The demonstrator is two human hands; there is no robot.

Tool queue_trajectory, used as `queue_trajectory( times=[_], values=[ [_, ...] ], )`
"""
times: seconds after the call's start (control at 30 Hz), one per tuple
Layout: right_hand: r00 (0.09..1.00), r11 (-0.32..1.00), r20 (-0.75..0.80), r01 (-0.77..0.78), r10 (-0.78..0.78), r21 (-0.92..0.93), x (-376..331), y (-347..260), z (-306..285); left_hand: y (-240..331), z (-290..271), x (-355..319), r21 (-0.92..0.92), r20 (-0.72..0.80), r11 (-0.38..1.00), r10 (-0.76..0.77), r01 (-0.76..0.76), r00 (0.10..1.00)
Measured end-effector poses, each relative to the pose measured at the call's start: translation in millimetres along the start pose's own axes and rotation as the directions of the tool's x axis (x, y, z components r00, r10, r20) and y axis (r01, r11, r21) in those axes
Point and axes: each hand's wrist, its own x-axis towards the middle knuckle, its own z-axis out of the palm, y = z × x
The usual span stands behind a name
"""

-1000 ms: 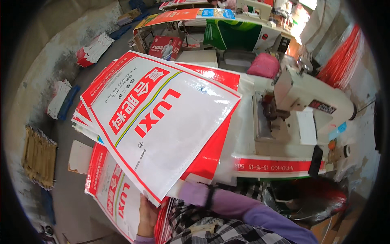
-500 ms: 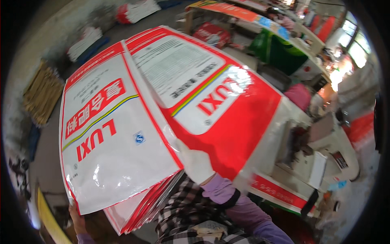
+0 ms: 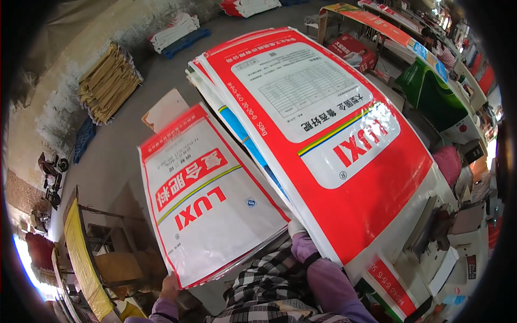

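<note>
A large red-and-white woven plastic sack (image 3: pixel 328 145) lies lifted across the upper right, its printed side up. My right hand (image 3: pixel 297 229), in a white glove with a purple sleeve, is under its lower edge and holds it. A second red-and-white sack (image 3: pixel 207 215) tops a stack to the left. My left hand (image 3: pixel 169 284) grips that sack's lower corner. More sacks with a blue stripe (image 3: pixel 250 145) show between the two.
A white sewing machine (image 3: pixel 431 253) stands at the right. Bundles of tan sacks (image 3: pixel 107 81) lie on the concrete floor at the upper left. White bundles (image 3: pixel 175 29) lie farther back. A long table with green and red sacks (image 3: pixel 439 91) runs along the upper right.
The view has swung left and down. The upper sack has slid further right off the stack, and more of the lower sack is uncovered. My left hand stays at the lower corner.
</note>
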Motion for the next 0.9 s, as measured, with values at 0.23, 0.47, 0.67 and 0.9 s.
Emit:
queue_trajectory(
  times=[0.23, 0.47, 0.67, 0.9],
  values=[
    [0.980, 0.996, -0.200, 0.003, -0.020, -0.086, 11, 46, -9, 28, 97, 74, 0.978, -0.180, 0.206, 0.800, 0.019, 0.572],
    [0.741, 0.869, 0.618, 0.461, -0.263, -0.183, -76, -117, -129, 95, 521, -142, -0.135, 0.946, -0.056, 0.288, -0.989, -0.146],
    [0.752, 0.966, 0.643, 0.249, -0.146, -0.072, -163, -119, -322, -3, 649, -189, -0.315, 0.947, -0.322, -0.041, -0.893, -0.320],
    [0.725, 0.876, -0.613, 0.027, 0.314, 0.481, -142, -21, -384, -26, 645, -220, -0.419, 0.891, -0.291, 0.049, -0.860, -0.451]
  ],
)
